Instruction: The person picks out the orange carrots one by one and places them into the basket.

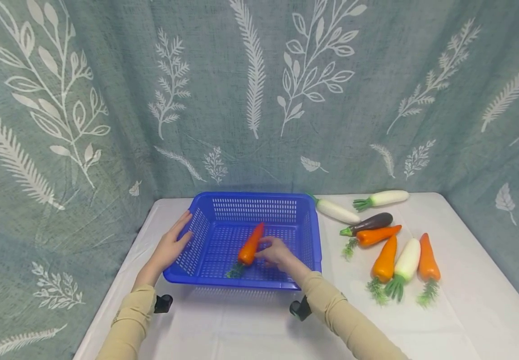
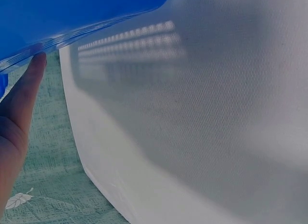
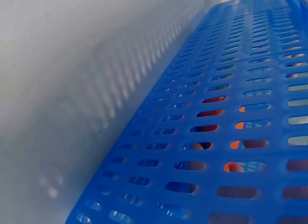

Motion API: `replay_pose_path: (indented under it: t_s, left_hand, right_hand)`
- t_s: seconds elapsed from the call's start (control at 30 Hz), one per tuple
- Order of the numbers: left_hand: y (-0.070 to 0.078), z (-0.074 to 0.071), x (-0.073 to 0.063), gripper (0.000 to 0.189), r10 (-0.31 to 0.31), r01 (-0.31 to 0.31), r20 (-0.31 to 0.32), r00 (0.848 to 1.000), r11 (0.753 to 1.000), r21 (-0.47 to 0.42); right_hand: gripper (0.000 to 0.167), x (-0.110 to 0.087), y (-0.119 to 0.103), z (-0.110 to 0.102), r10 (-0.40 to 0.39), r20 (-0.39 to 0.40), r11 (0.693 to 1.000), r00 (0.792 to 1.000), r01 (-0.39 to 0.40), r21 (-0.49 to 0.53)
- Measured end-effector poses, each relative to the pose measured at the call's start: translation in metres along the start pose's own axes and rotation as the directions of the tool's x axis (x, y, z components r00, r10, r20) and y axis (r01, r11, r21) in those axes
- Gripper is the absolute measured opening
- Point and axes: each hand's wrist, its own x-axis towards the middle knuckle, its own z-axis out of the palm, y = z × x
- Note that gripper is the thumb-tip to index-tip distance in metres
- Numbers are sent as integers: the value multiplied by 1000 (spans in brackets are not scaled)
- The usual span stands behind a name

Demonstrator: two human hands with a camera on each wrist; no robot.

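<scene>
A blue plastic basket (image 1: pixel 252 283) with slotted walls stands on the white-covered table. Inside it, one orange carrot (image 1: pixel 251 244) with a green leafy top lies aslant on the floor. My left hand (image 1: pixel 169 249) rests against the basket's left rim with its fingers stretched; in the left wrist view a fingertip touches the rim. My right hand (image 1: pixel 277 253) is down in the basket, its loosely bent fingers close beside the carrot's right side. Whether they touch it is hard to tell. In the right wrist view the slotted wall (image 3: pixel 216 137) mostly hides that hand and the carrot.
To the basket's right lie a white radish (image 1: pixel 338 211), another white radish (image 1: pixel 390 198), an eggplant (image 1: pixel 374 223), a carrot (image 1: pixel 378 235), two upright-lying carrots (image 1: pixel 385 260) and a third radish (image 1: pixel 407 260). A green leaf-patterned curtain (image 1: pixel 259 100) hangs behind the table.
</scene>
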Motion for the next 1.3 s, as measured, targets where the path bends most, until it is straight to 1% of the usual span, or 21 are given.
replay_pose_path:
  t_s: [0.17, 0.27, 0.37, 0.8, 1.3]
  left_hand:
    - [0, 0, 0, 51, 4, -4, -3, 1000, 1000, -6]
    - [0, 0, 0, 51, 0, 0, -2, 1000, 1000, -11]
    - [0, 0, 0, 51, -5, 4, -1, 1000, 1000, -12]
    - [2, 0, 0, 50, -18, 18, -8, 1000, 1000, -6]
    - [3, 1, -2, 50, 15, -15, -29, 999, 1000, -13]
  right_hand:
    - [46, -3, -2, 1, 28, 99, 999, 995, -32, 34]
    - [46, -1, -1, 1, 27, 136, 998, 990, -35, 55]
    - [46, 0, 0, 1, 27, 155, 997, 988, -39, 71]
    - [45, -2, -2, 0, 31, 170, 996, 985, -45, 80]
    - [45, -2, -2, 0, 24, 185, 994, 982, -43, 97]
